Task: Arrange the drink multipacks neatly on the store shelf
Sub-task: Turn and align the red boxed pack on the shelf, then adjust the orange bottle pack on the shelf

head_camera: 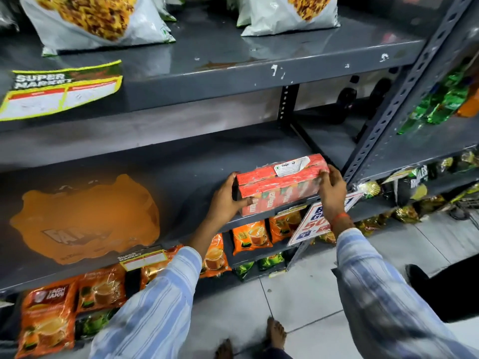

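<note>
A red shrink-wrapped drink multipack (280,183) with a white label on top rests at the front right of the grey metal shelf (160,167). My left hand (225,200) grips its left end, thumb across the front face. My right hand (333,190) holds its right end, beside the slotted upright post. Both arms wear blue striped sleeves. A flattened orange plastic wrap (85,218) lies on the same shelf to the left.
White snack bags (98,19) stand on the shelf above. Orange tea packets (51,314) fill the shelf below. A promo sign (316,218) hangs from the shelf edge near my right wrist. Green bottles (440,104) sit in the neighbouring rack. Bare feet stand on the tiled floor.
</note>
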A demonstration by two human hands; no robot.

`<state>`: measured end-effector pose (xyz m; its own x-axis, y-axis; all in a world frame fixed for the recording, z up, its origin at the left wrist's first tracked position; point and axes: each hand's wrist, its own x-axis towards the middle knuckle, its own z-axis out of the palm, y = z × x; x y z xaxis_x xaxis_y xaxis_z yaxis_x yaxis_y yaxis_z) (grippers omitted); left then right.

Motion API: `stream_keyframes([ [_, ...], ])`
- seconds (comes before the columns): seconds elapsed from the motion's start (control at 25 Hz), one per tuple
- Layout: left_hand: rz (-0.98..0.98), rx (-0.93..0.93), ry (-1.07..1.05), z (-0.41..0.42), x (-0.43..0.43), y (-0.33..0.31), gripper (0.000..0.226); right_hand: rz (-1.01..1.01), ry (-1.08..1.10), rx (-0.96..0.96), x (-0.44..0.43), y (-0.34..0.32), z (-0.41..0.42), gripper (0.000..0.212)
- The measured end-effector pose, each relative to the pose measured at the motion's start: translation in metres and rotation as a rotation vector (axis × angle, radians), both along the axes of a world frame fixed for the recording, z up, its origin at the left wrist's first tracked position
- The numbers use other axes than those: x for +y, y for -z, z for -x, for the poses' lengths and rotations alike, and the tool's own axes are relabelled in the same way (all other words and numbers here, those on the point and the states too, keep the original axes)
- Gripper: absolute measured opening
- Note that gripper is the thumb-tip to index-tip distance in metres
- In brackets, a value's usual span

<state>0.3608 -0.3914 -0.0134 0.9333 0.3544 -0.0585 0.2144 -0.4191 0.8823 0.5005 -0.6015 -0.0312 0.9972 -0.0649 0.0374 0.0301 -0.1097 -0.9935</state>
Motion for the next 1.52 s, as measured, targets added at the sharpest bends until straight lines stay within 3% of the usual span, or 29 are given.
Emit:
stream_keyframes([
  [0.36,0.005,0.056,-0.074,0.049,0.044,-0.004,0.075,-0.005,-0.135,-0.034,0.04,0.007,0.046,0.036],
  [0.8,-0.006,0.117,-0.116,0.062,0.054,-0.007,0.079,0.094,-0.128,-0.011,0.054,0.013,0.055,0.045],
  [0.92,-0.097,0.146,-0.1,0.064,0.049,-0.012,0.094,0.356,-0.078,-0.064,0.063,0.003,0.068,0.056],
  [1.04,-0.323,0.008,-0.175,0.074,0.043,-0.027,0.1,0.546,-0.059,-0.342,0.093,-0.013,0.109,0.065],
  [1.2,-0.501,-0.257,-0.384,0.117,0.063,-0.048,0.092,0.381,-0.339,-0.447,0.152,-0.03,0.168,0.059],
  [1.36,-0.64,-0.187,-0.733,0.187,0.129,-0.044,0.11,0.253,-0.746,-0.351,0.21,-0.029,0.209,0.059],
  [1.44,-0.513,-0.107,-0.852,0.22,0.173,-0.035,0.125,0.249,-0.914,-0.277,0.236,-0.028,0.218,0.065],
  [1.52,-0.212,-0.048,-0.815,0.244,0.213,-0.029,0.123,0.213,-0.921,-0.21,0.263,-0.031,0.229,0.073],
])
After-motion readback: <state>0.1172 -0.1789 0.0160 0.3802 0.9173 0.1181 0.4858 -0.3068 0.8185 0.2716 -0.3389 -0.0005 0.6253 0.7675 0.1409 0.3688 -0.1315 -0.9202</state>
